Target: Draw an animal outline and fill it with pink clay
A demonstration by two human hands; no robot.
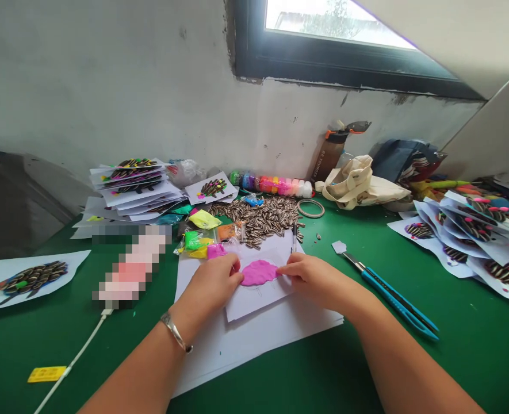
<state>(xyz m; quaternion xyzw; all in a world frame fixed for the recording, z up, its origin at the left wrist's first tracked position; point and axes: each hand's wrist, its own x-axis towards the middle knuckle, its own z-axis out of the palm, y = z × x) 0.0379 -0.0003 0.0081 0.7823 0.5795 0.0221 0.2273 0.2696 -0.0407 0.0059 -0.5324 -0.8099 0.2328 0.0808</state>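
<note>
A flat patch of pink modelling clay (259, 272) lies on a small white paper card (254, 299), which rests on larger white sheets (254, 351). My left hand (211, 282) touches the clay's left edge with its fingertips, and a silver bangle (175, 332) circles that wrist. My right hand (310, 276) presses an extended finger against the clay's right edge. Neither hand grips anything I can see. A heap of striped sunflower seeds (258, 221) lies just beyond the card, with small bags of coloured clay (202, 244) to its left.
A blue craft knife (392, 293) lies right of my right hand on the green table mat (474, 345). Stacks of seed-and-clay pictures (465, 236) sit on both sides. A pixelated blurred object (133, 264) with a white cable lies at left.
</note>
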